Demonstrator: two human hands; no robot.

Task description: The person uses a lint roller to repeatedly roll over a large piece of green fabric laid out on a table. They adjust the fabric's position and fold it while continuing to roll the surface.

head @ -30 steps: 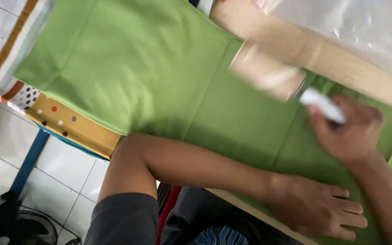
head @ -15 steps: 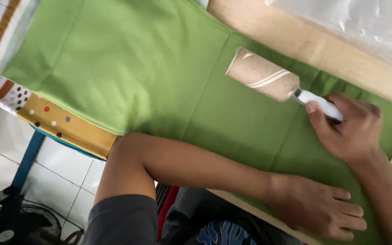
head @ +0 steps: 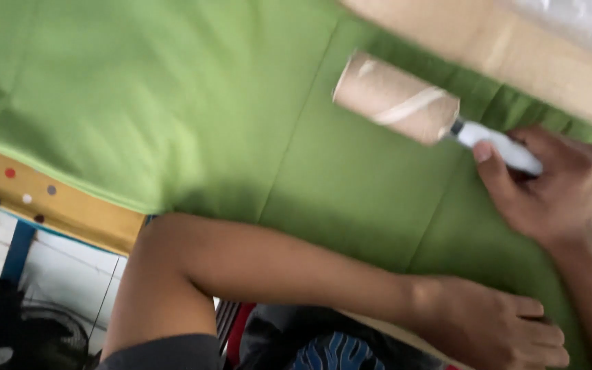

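A lint roller with a tan paper roll and a white handle lies on a wide green cloth that covers the table. My right hand grips the white handle from the right. My left arm crosses the lower part of the view. My left hand lies flat, fingers together, on the cloth near the front edge, below the right hand.
A beige strip runs diagonally along the far side of the cloth, with clear plastic beyond it. A yellow dotted cloth hangs under the green one at left. Below are a blue table leg, white floor tiles and a dark fan.
The roller has come off the edge of the beige strip and now lies fully on the green cloth. The view has moved closer. My left hand has stayed pressed on the cloth.
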